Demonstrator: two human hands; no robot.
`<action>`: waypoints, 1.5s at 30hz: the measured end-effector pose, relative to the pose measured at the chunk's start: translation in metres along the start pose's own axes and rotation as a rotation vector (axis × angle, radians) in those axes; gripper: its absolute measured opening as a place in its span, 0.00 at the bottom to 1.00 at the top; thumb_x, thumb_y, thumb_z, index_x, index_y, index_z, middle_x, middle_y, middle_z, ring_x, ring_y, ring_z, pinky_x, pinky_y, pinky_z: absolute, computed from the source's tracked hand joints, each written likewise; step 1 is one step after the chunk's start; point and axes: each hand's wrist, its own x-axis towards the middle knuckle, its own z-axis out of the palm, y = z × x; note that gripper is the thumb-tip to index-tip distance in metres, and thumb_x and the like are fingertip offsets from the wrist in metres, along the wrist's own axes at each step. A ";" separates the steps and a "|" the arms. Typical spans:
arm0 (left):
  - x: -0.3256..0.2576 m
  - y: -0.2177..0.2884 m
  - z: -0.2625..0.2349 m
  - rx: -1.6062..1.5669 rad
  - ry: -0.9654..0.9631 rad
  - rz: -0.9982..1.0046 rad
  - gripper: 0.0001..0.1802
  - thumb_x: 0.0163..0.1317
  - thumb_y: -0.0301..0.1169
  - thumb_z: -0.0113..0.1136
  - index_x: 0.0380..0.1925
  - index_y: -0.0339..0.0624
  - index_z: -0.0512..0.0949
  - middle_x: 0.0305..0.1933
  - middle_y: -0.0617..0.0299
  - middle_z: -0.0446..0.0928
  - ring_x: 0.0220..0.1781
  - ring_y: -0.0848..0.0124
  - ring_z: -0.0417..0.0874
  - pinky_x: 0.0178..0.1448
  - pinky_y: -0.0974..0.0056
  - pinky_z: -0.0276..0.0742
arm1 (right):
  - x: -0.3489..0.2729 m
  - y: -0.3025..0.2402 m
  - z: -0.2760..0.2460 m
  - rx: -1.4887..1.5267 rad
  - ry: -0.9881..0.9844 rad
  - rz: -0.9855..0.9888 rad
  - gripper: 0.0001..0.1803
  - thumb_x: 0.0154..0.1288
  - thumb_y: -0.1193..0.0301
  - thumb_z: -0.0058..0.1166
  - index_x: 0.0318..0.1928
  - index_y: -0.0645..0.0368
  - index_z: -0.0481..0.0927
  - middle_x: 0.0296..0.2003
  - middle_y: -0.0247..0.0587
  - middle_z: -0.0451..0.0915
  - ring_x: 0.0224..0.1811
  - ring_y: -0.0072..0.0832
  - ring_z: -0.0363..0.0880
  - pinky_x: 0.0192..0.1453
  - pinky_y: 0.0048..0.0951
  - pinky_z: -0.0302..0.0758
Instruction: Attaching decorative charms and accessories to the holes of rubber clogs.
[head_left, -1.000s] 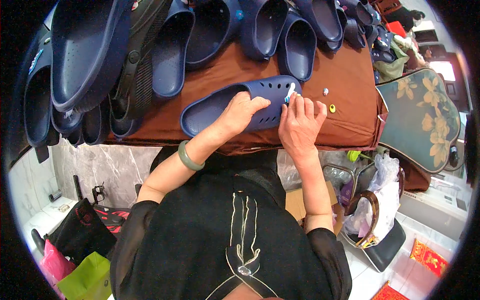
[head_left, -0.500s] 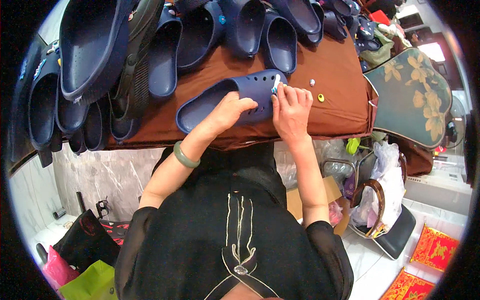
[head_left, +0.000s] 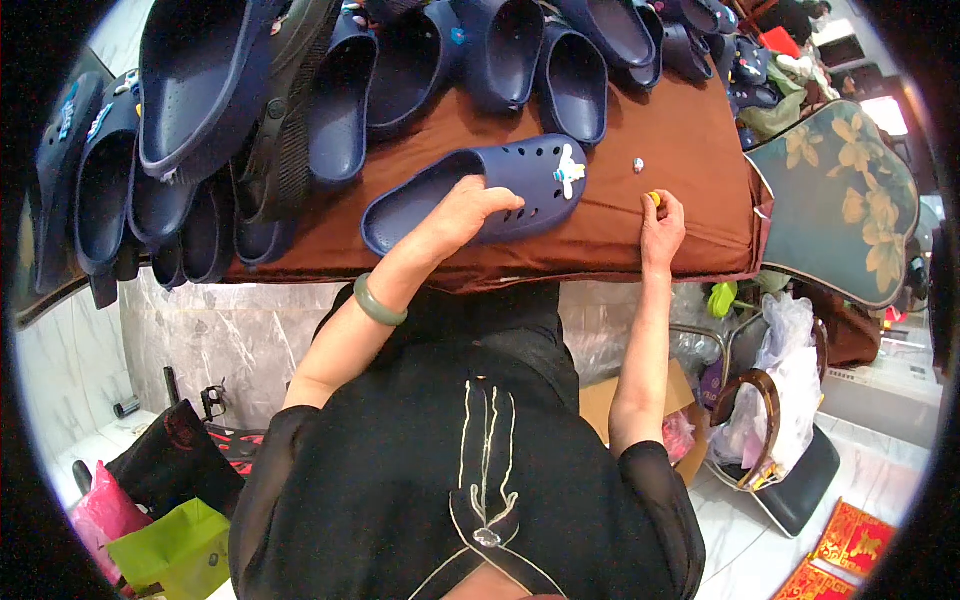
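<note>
A navy blue foam clog lies on its sole on the brown-covered table, toe to the right. My left hand grips it with the fingers inside the opening, hidden from view, and the thumb over the holed upper. Near the toe, a white character-shaped shoe charm sits on the upper. To the right of the clog, my right hand pinches a small yellow shoe charm between thumb and fingers, at table level. Another small whitish charm lies just beyond it.
Several navy clogs line the far side of the table, with more piled at the left beside a black one. A flower-patterned chair back stands at the right. Below are a cardboard box and a bag-laden chair.
My right hand has left the white charm on the clog's upper, moved right and taken hold of the yellow charm from the table. My left hand still holds the clog.
</note>
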 end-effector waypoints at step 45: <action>0.005 -0.008 -0.005 0.066 0.075 0.105 0.18 0.48 0.24 0.60 0.43 0.36 0.77 0.39 0.67 0.78 0.41 0.77 0.76 0.48 0.68 0.74 | 0.014 -0.196 0.034 -0.269 -0.457 -1.012 0.13 0.49 0.76 0.53 0.38 0.56 0.81 0.39 0.31 0.79 0.44 0.29 0.76 0.56 0.38 0.66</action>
